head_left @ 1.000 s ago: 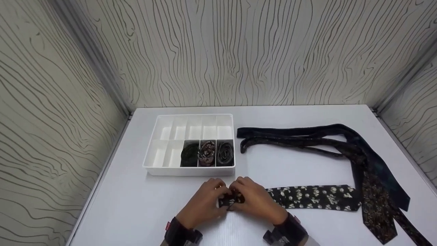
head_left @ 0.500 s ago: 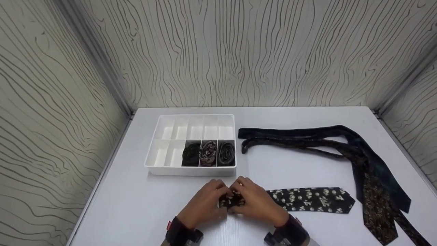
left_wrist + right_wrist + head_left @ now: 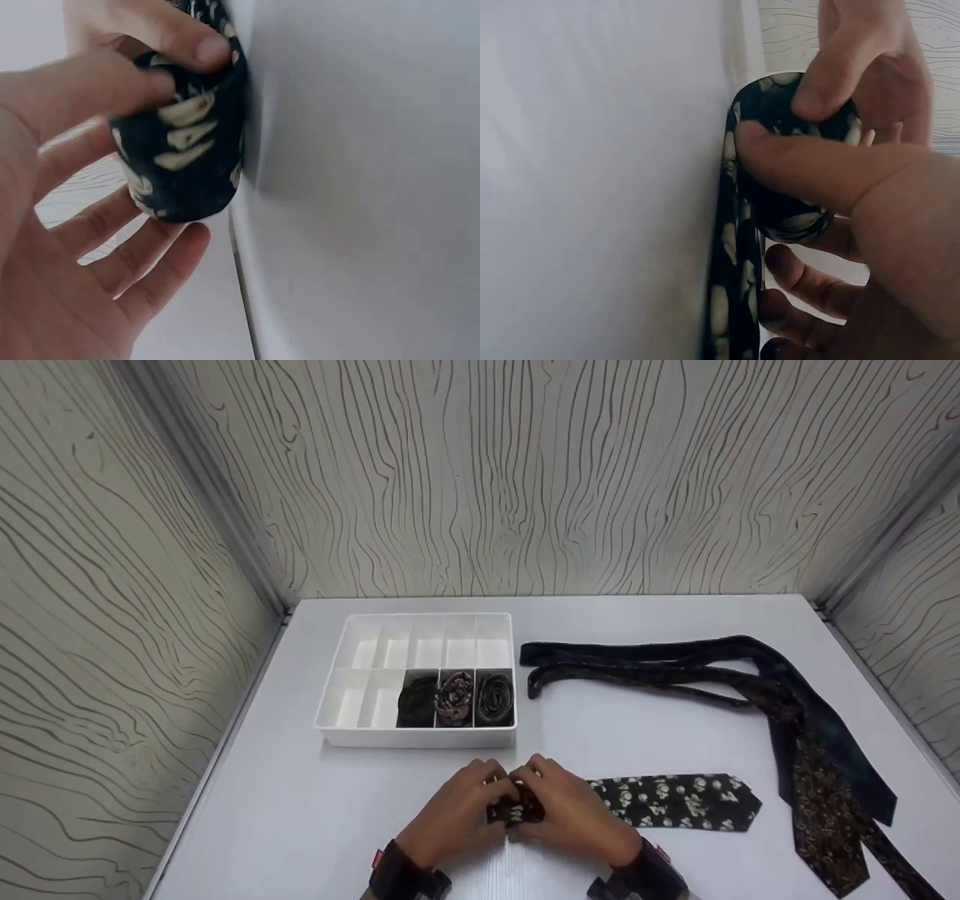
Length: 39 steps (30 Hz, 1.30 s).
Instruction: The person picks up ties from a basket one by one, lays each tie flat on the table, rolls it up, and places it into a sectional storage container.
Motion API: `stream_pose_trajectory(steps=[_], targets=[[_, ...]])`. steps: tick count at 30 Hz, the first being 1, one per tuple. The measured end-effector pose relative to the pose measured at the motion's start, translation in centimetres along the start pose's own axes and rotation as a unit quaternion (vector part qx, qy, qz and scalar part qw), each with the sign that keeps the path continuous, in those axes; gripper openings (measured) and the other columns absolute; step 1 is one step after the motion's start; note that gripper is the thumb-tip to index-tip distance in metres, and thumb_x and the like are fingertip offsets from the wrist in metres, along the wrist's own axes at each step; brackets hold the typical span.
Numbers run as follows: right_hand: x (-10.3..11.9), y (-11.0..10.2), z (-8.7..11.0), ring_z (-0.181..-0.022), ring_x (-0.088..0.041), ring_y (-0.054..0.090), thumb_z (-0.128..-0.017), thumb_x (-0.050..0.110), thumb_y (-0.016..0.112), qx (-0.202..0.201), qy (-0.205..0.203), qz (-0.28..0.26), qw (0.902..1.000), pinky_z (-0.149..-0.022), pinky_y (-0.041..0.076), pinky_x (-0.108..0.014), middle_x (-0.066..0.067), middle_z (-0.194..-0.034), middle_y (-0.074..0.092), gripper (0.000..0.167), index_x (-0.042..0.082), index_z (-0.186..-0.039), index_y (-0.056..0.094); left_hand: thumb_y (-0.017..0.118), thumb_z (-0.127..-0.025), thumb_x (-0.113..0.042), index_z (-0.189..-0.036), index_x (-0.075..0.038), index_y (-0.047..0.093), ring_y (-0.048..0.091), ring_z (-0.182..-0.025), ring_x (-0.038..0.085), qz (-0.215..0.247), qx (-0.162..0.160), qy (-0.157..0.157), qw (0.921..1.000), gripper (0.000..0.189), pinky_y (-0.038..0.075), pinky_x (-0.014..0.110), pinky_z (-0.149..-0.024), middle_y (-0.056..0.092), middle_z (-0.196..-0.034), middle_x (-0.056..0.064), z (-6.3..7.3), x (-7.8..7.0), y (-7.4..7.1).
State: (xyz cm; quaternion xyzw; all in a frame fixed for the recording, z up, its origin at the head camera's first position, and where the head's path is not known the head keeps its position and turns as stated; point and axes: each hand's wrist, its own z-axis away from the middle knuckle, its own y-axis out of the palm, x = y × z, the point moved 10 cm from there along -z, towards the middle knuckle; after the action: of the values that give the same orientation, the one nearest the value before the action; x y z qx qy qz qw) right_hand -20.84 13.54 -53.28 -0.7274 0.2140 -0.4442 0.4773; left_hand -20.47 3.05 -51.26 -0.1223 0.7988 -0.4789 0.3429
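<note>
A black necktie with cream flowers (image 3: pixel 682 802) lies flat on the table, and its left end is wound into a roll (image 3: pixel 517 810). My left hand (image 3: pixel 450 814) holds the roll from the left, thumb at its near side. From the right, my right hand (image 3: pixel 574 814) holds the same roll, the flat tail running out from under it. In the left wrist view the rolled necktie (image 3: pixel 184 161) stands on its edge between thumb and fingers. The right wrist view shows my thumbs pressing on the roll (image 3: pixel 799 217), the layered tail leading away along the table.
Behind my hands is a white divided tray (image 3: pixel 416 737). Its front right compartments hold a dark rolled tie (image 3: pixel 418 701), a reddish patterned one (image 3: pixel 454 699) and a grey one (image 3: pixel 495 699). A navy tie (image 3: pixel 847 757) and a brown patterned tie (image 3: pixel 829 817) lie overlapping at right.
The floral necktie's pointed end has slid left, away from the brown tie, and its flat tail is shorter. Both hands stay around the roll in nearly the same place.
</note>
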Motion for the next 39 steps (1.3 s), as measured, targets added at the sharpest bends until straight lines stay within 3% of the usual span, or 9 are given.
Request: stream_pose_trajectory(steps=[5, 11, 17, 19, 25, 31, 35, 39], targets=[[-0.3, -0.1, 0.7, -0.097, -0.012, 0.065, -0.080, 0.038, 0.091, -0.002, 0.000, -0.010, 1.0000, -0.083, 0.060, -0.034, 0.007, -0.110, 0.064, 0.052, 0.020, -0.122, 0.065, 0.089, -0.078, -0.018, -0.110, -0.022, 0.076, 0.058, -0.098, 0.009, -0.010, 0.002, 0.004, 0.9999, 0.035, 0.052, 0.023, -0.089, 0.065, -0.108, -0.007, 0.0, -0.3, 0.1], [-1.4, 0.1, 1.6, -0.111, -0.020, 0.067, -0.078, 0.049, 0.090, 0.014, 0.039, -0.025, 0.9988, -0.094, 0.060, -0.049, 0.001, -0.125, 0.066, 0.076, 0.017, -0.140, 0.059, 0.088, -0.077, -0.011, -0.109, -0.023, 0.080, 0.058, -0.097, 0.009, -0.019, 0.019, 0.003, 0.9996, 0.035, 0.053, 0.021, -0.088, 0.065, -0.106, -0.007, -0.1, -0.5, 0.3], [-0.7, -0.3, 1.7, -0.100, -0.012, 0.062, -0.084, 0.039, 0.089, -0.011, 0.009, -0.018, 0.9997, -0.087, 0.060, -0.036, 0.007, -0.111, 0.064, 0.049, 0.019, -0.121, 0.064, 0.088, -0.078, -0.018, -0.117, -0.021, 0.074, 0.058, -0.098, 0.010, -0.025, 0.015, 0.012, 0.9995, 0.042, 0.053, 0.021, -0.087, 0.065, -0.107, -0.006, -0.4, -1.0, 0.4], [-0.5, -0.5, 1.7, -0.099, -0.011, 0.061, -0.082, 0.035, 0.090, -0.023, 0.003, -0.010, 0.9997, -0.086, 0.060, -0.035, 0.007, -0.109, 0.064, 0.047, 0.018, -0.118, 0.064, 0.088, -0.077, -0.018, -0.118, -0.021, 0.071, 0.059, -0.098, 0.010, -0.024, 0.011, 0.008, 0.9996, 0.044, 0.053, 0.022, -0.088, 0.065, -0.108, -0.007, -0.3, -0.9, 0.4], [-0.7, -1.1, 2.1, -0.107, -0.014, 0.060, -0.077, 0.053, 0.091, -0.028, 0.013, 0.008, 0.9995, -0.094, 0.058, -0.042, 0.003, -0.116, 0.064, 0.072, 0.017, -0.133, 0.063, 0.088, -0.075, -0.014, -0.108, -0.023, 0.075, 0.056, -0.095, 0.009, -0.030, 0.009, -0.004, 0.9995, 0.036, 0.053, 0.022, -0.085, 0.063, -0.104, -0.006, 0.0, -0.6, 0.1], [-2.0, -0.2, 2.8, -0.117, -0.027, 0.067, -0.078, 0.066, 0.083, 0.031, 0.065, -0.045, 0.9964, -0.098, 0.058, -0.056, -0.007, -0.134, 0.067, 0.093, 0.014, -0.149, 0.055, 0.085, -0.073, -0.010, -0.107, -0.023, 0.078, 0.055, -0.098, 0.009, -0.041, 0.028, -0.010, 0.9987, 0.037, 0.053, 0.023, -0.089, 0.064, -0.104, -0.006, -0.3, -1.1, 0.2], [-1.6, -0.1, 2.7, -0.109, -0.017, 0.064, -0.085, 0.063, 0.080, 0.030, 0.046, -0.030, 0.9980, -0.094, 0.059, -0.045, 0.002, -0.124, 0.067, 0.077, 0.019, -0.145, 0.059, 0.089, -0.077, -0.020, -0.112, -0.024, 0.078, 0.055, -0.098, 0.011, -0.070, 0.028, 0.008, 0.9971, 0.037, 0.053, 0.024, -0.088, 0.065, -0.105, -0.006, -0.8, -1.9, 0.5], [-1.3, -0.4, 2.6, -0.101, -0.014, 0.062, -0.086, 0.037, 0.087, 0.008, 0.024, -0.011, 0.9996, -0.089, 0.060, -0.040, 0.004, -0.112, 0.064, 0.056, 0.017, -0.133, 0.064, 0.090, -0.079, -0.027, -0.126, -0.025, 0.070, 0.057, -0.099, 0.010, -0.069, 0.032, 0.004, 0.9971, 0.050, 0.052, 0.024, -0.088, 0.065, -0.109, -0.006, -0.7, -1.9, 1.0]])
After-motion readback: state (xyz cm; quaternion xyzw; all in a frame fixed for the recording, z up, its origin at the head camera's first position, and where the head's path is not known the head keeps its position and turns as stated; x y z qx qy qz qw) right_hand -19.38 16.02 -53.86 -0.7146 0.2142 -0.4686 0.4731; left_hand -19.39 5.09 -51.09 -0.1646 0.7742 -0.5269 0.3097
